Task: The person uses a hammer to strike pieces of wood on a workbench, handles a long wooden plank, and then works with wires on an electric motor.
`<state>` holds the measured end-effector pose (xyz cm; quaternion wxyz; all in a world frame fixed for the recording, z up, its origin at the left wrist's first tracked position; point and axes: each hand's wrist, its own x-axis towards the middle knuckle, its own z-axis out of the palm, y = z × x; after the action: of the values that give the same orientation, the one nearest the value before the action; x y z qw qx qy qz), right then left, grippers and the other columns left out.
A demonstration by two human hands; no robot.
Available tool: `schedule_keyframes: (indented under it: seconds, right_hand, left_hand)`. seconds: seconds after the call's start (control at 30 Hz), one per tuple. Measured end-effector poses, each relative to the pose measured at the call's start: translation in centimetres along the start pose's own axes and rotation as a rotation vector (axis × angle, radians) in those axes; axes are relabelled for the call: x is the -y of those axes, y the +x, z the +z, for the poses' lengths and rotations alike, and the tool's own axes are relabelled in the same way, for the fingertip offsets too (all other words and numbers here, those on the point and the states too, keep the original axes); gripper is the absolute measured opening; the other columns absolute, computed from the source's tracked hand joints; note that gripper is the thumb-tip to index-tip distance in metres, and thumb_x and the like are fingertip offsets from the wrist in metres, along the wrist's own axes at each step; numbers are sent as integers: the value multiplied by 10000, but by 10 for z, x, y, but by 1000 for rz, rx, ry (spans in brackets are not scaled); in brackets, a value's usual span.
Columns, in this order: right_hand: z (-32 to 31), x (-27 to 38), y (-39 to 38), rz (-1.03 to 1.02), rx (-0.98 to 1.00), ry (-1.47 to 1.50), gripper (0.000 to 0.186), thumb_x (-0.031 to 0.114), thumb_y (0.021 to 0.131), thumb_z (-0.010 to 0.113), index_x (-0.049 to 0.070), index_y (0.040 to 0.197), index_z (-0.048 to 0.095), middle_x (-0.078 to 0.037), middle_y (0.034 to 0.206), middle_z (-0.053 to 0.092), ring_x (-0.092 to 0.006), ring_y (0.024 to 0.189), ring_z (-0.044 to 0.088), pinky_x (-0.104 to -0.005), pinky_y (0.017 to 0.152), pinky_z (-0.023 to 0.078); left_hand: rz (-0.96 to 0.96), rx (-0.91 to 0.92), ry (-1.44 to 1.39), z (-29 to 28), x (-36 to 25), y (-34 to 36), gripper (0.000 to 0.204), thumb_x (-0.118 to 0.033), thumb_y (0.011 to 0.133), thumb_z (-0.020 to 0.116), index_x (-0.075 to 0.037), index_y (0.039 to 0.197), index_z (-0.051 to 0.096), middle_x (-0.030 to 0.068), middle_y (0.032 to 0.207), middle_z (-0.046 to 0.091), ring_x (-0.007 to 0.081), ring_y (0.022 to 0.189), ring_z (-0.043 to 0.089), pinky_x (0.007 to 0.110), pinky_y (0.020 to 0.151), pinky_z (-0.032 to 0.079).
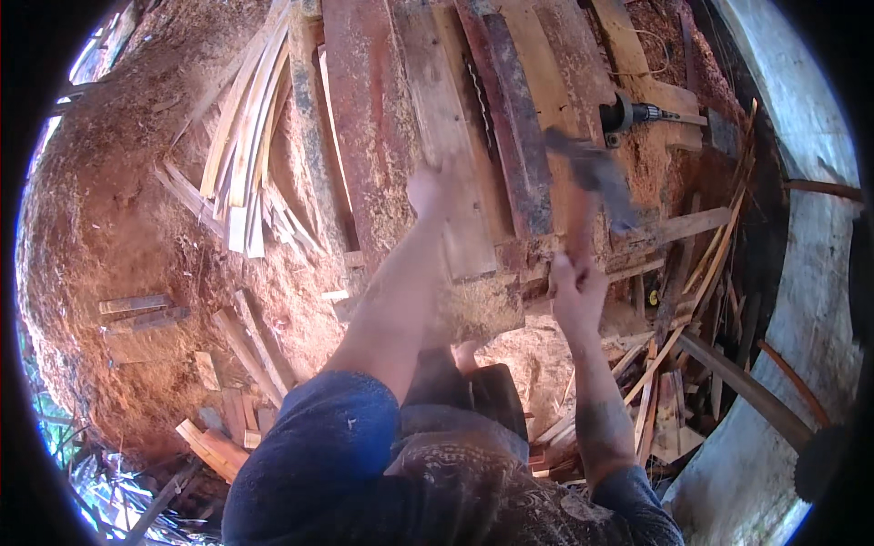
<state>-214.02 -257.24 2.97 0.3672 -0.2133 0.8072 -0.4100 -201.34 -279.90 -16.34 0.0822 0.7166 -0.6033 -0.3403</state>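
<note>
My right hand [579,293] is closed round the wooden handle of a hammer [580,214]. The hammer's dark head, smeared by motion, hangs over the right side of the plank bench. My left arm reaches forward to a pale wooden board [466,238] lying lengthwise on the bench. At that board's left edge is my left hand [431,193], blurred, so its fingers and anything in them cannot be made out. A reddish, sawdust-covered plank [369,136] lies just left of the hand. To the right runs a dark, narrow beam [521,127].
A power drill [628,115] lies at the far right of the bench. Thin wood strips [246,173] are heaped at the left. Sawdust [109,237] covers the ground, with offcuts [146,311] scattered on it. A pale curved sheet [810,273] borders the right side.
</note>
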Motion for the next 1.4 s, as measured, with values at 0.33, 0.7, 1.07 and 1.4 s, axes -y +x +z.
schedule_keyframes:
  seconds: [0.33, 0.7, 1.07, 1.4]
  right_hand:
    - [40, -97, -3, 24, 219, -531, 521, 480, 891, 639, 4, 1102, 624, -218, 685, 649, -372, 653, 679, -432, 583, 527]
    - [35, -100, 1, 18, 170, -506, 320, 270, 939, 640, -40, 1018, 656, -60, 668, 648, -169, 623, 648, -324, 566, 493]
    - [3, -114, 12, 452, 132, 163, 426, 399, 974, 599, 28, 765, 569, -19, 536, 515, -127, 378, 483, -297, 361, 372]
    - [1, -116, 17, 492, 140, 50, 499, 470, 949, 607, 9, 760, 626, -27, 530, 516, -132, 450, 527, -316, 443, 409]
  left_hand:
    - [-15, -36, -20, 5, -17, -10, 796, -687, 835, 564, 68, 1077, 629, 298, 978, 682, 453, 978, 660, 509, 884, 510]
    - [-46, 50, 36, 1, -17, -7, 831, -694, 843, 549, 53, 1205, 600, 270, 1067, 684, 429, 1028, 650, 500, 914, 500]
    - [70, 23, -325, -21, -57, 102, 853, -627, 776, 713, 104, 1194, 576, 217, 973, 700, 321, 950, 685, 425, 840, 524]
    - [-36, 146, -338, 13, -39, 210, 776, -560, 660, 843, 116, 1000, 669, 154, 864, 700, 245, 774, 676, 341, 692, 510]
